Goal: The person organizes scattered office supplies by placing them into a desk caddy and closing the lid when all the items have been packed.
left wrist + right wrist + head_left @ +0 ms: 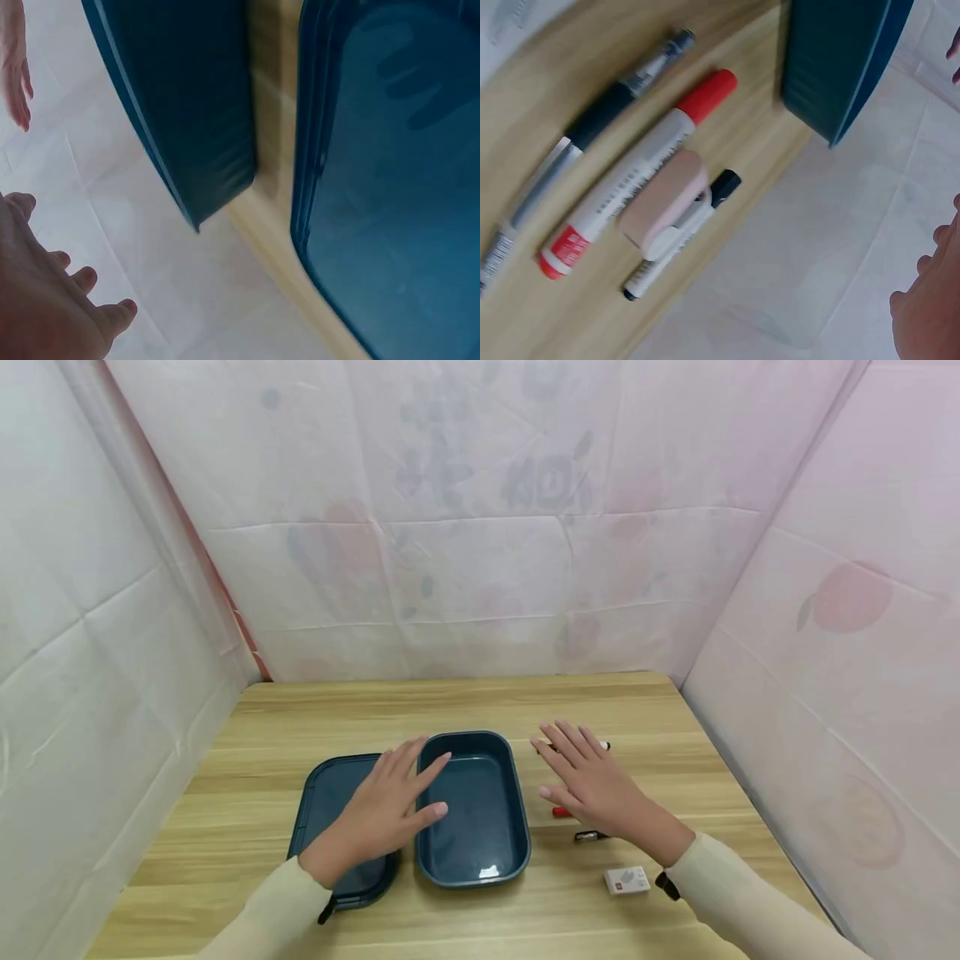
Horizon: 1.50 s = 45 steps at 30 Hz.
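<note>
My left hand (378, 810) hovers with fingers spread over the dark blue lid (330, 793) and the left rim of an open blue plastic box (474, 818). To the box's right, my right hand (600, 789) is held out, fingers extended, above several pens. Neither hand holds anything. In the right wrist view lie a black-and-silver pen (600, 112), a white marker with a red cap (634, 176) and a slimmer white marker with a black cap (724, 187). A rounded pink item with a white end (667, 199) sits between the two markers; its kind is unclear.
A small white printed carton (627, 881) lies near the right forearm. The wooden table (450, 702) is enclosed by pale printed cloth at the back (480, 568) and both sides. Dark gear sits at each wrist.
</note>
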{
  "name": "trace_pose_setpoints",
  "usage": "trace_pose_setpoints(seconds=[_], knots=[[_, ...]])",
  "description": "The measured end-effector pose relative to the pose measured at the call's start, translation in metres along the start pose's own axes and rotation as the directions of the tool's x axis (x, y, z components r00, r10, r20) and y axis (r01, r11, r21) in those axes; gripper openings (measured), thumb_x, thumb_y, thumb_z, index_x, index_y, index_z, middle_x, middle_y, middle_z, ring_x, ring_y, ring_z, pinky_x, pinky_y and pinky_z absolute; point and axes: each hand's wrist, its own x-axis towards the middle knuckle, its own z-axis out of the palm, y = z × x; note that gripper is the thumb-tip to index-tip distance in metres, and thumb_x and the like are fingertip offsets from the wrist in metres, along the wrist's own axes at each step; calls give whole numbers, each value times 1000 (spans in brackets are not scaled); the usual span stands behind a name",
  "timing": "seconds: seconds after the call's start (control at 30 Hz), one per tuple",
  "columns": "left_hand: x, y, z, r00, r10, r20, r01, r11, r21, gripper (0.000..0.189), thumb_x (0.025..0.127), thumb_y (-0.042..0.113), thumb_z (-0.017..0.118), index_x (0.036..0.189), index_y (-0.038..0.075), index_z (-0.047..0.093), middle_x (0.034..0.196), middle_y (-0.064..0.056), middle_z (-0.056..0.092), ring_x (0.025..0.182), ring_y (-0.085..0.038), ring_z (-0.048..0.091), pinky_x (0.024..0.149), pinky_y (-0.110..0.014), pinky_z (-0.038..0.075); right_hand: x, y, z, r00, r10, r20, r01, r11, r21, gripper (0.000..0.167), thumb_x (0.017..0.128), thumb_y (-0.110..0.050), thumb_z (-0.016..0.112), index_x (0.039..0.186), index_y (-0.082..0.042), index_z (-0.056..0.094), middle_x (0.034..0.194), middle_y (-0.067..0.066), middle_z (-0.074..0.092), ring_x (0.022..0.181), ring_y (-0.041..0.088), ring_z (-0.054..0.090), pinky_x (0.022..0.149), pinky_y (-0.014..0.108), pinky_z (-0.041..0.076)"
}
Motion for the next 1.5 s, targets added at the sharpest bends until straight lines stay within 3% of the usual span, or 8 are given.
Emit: trace_pose_setpoints(seconds=[0.2, 0.43, 0.73, 0.9, 1.03, 1.17, 1.3, 1.5], knots=[[-10, 7, 15, 1000, -4, 24, 5, 998, -64, 69, 101, 66, 39, 161, 40, 15, 172, -2, 2, 157, -32, 11, 123, -63, 18, -24, 6, 16, 996, 86, 27, -88, 994, 65, 68, 104, -42, 52, 160, -11, 28, 169, 11, 19, 155, 35, 17, 128, 46, 6], [-20, 11, 31, 999, -22, 40, 26, 994, -107, 68, 102, 65, 38, 160, 42, 13, 172, -3, 3, 157, -30, 12, 123, -62, 19, -46, 10, 25, 987, 160, 35, -162, 983, 81, 70, 103, -46, 53, 159, -12, 31, 169, 9, 19, 153, 37, 19, 126, 51, 13], [-39, 23, 52, 999, -6, 32, 9, 997, -80, 66, 102, 61, 44, 160, 41, 21, 171, 1, 5, 155, -28, 19, 120, -59, 28, -77, 10, 34, 983, 184, 20, -185, 977, 104, 68, 102, -36, 59, 158, -10, 33, 165, 16, 26, 152, 37, 22, 127, 30, -6], [-42, 30, 56, 999, 40, -10, -40, 999, 4, 68, 101, 61, 45, 160, 39, 21, 171, -2, 11, 154, -27, 21, 120, -56, 30, -97, 7, 41, 976, 214, 37, -217, 973, 84, 69, 102, -40, 57, 159, -13, 31, 164, 14, 28, 153, 34, 21, 125, 24, -11], [-47, 31, 60, 998, 54, -34, -54, 999, 7, 71, 99, 61, 50, 160, 38, 24, 170, -2, 13, 153, -26, 24, 120, -56, 31, -112, 1, 46, 978, 207, 4, -207, 976, 74, 66, 100, -38, 60, 156, -10, 38, 161, 16, 34, 151, 33, 24, 123, 19, -10], [-52, 28, 63, 998, 40, -41, -40, 999, -1, 72, 97, 62, 53, 159, 34, 30, 170, -1, 14, 152, -27, 26, 118, -56, 33, -124, -3, 49, 982, 186, -43, -183, 980, 73, 63, 98, -36, 64, 151, -7, 45, 157, 19, 40, 151, 31, 25, 123, 17, -8], [-56, 26, 63, 999, 15, -32, -15, 1000, 11, 73, 95, 66, 51, 159, 33, 33, 170, -1, 15, 152, -27, 25, 118, -54, 35, -135, -4, 49, 983, 173, -64, -168, 983, 76, 63, 94, -33, 69, 148, -6, 50, 153, 21, 44, 142, 38, 38, 122, 14, -6], [-58, 25, 62, 1000, -15, -7, 15, 999, -32, 77, 94, 69, 49, 159, 32, 32, 170, -1, 17, 154, -26, 23, 119, -54, 33, -152, -5, 49, 974, 224, -18, -221, 971, 92, 61, 93, -35, 71, 145, -8, 54, 150, 17, 49, 132, 40, 46, 119, 9, -6]])
